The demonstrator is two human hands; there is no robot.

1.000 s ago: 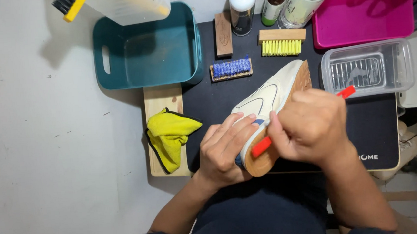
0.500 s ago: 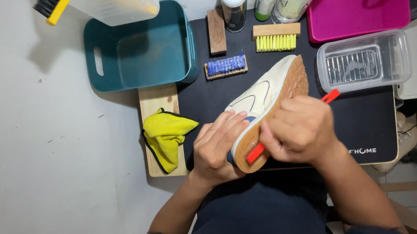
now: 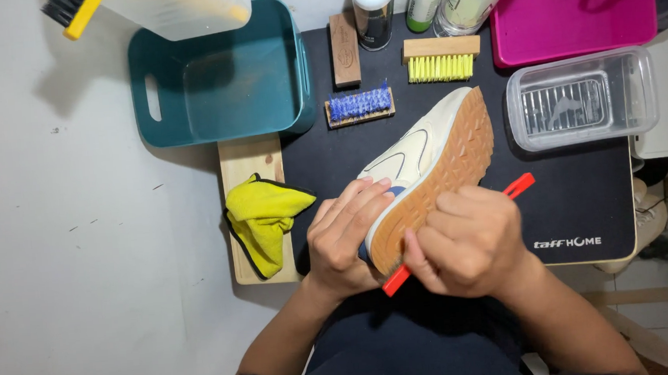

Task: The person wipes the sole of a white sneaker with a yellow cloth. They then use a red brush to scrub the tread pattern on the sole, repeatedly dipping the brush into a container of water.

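A cream sneaker [image 3: 418,154] with a tan rubber sole lies on its side over a black mat [image 3: 577,186], sole turned toward me. My left hand [image 3: 345,237] grips its heel end from the upper side. My right hand [image 3: 467,241] is closed around a red-handled brush [image 3: 518,187], pressing it against the sole near the heel; the red tip sticks out below my fingers.
A teal tub [image 3: 216,74] sits at the back left. A yellow cloth [image 3: 261,216] lies on a wooden board. Blue [image 3: 359,105], yellow [image 3: 441,61] and wooden [image 3: 344,42] brushes, bottles [image 3: 374,4], a pink tray [image 3: 565,15] and a clear box [image 3: 579,100] ring the mat.
The view has shifted slightly. My right hand with the red brush has slid along the sole toward the heel while my left hand keeps holding the sneaker.
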